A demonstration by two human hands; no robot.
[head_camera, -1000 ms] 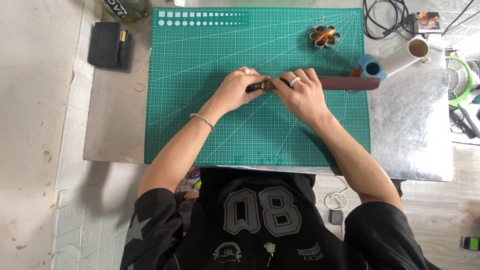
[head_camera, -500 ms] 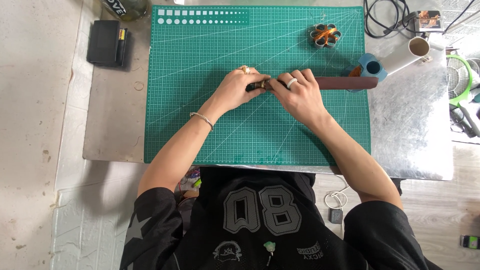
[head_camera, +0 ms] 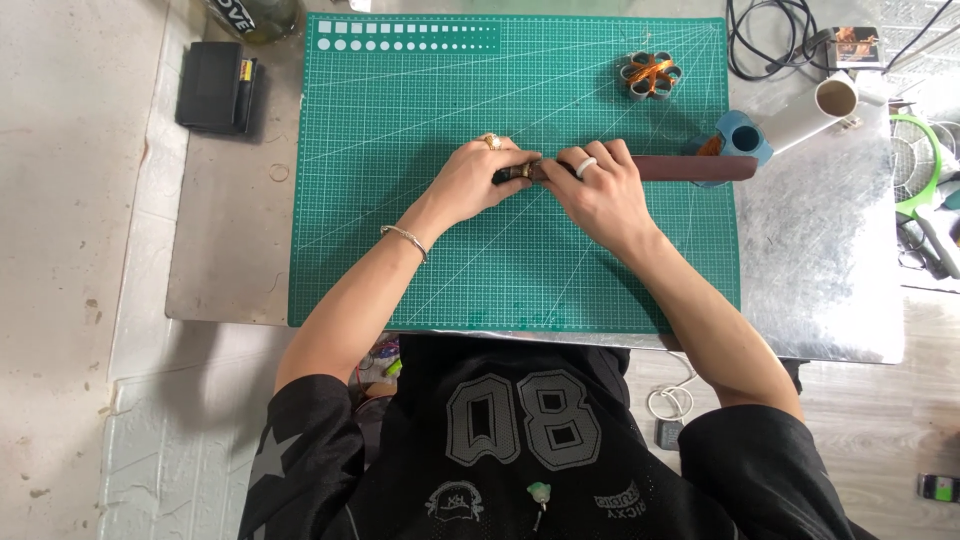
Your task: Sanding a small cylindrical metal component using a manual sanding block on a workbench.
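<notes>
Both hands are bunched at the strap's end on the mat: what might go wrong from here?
The left hand and right hand crowd a small dark tool at the end of the brown strap; a slip could catch a finger. The strap's far end touches the blue cup, so a tug may tip it.

A craft workshop: green cutting mat (head_camera: 420, 260) on a metal-topped worktable (head_camera: 830, 280), cables (head_camera: 770, 40) nearby.

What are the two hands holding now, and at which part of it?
Both the left hand and right hand hold the left end of a brown strap lying on the green mat; the exact grip is hidden.
</notes>
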